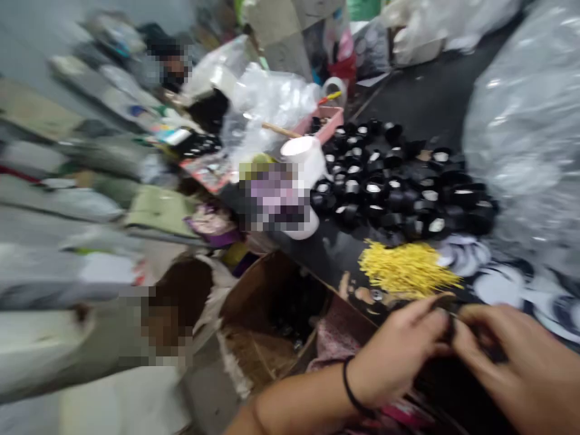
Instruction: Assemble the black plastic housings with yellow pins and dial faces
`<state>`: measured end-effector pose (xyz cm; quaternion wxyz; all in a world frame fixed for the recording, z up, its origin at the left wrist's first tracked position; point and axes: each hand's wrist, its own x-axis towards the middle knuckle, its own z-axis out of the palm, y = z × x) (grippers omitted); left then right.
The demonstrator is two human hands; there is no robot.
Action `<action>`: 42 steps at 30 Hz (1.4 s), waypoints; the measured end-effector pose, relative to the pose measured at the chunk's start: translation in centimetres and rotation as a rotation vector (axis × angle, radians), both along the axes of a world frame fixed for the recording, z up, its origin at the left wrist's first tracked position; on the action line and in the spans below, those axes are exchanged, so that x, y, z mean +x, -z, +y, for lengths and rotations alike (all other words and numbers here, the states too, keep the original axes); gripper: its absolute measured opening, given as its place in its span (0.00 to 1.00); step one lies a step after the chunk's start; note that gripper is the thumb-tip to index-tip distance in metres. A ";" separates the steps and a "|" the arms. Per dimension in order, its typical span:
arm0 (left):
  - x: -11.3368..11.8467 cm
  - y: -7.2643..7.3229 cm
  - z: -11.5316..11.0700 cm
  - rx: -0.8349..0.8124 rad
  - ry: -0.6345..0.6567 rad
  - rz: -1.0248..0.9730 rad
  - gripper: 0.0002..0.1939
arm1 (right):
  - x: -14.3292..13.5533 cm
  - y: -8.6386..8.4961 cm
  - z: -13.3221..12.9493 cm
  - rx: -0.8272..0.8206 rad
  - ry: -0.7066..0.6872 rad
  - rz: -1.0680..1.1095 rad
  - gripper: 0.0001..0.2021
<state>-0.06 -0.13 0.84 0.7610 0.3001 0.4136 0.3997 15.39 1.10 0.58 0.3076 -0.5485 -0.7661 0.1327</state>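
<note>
Low at the right of the view, my left hand [408, 338] and my right hand [512, 356] meet with fingers bent and closed. Between their fingertips is a small dark thing, blurred and mostly covered, so its kind cannot be told. A black band circles my left wrist. Just beyond the fingers lies a heap of thin yellow strips [408, 269]. White round discs [498, 285] are spread to the right of the heap. Behind it stand many black round cup-like pieces [389, 187], several with white inside.
A large clear plastic bag [530, 121] bulges over the table's right side. Further back are a white cup [301, 157], a pink tray [333, 121] and crumpled clear plastic [272, 103]. Below the table edge stands an open brown sack [249, 302]. Stacked sacks [54, 254] blur at left.
</note>
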 end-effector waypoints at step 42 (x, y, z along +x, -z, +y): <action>0.8 0.4 -0.4 0.284 0.147 0.187 0.21 | 0.2 -2.2 0.0 -0.067 0.109 -0.002 0.20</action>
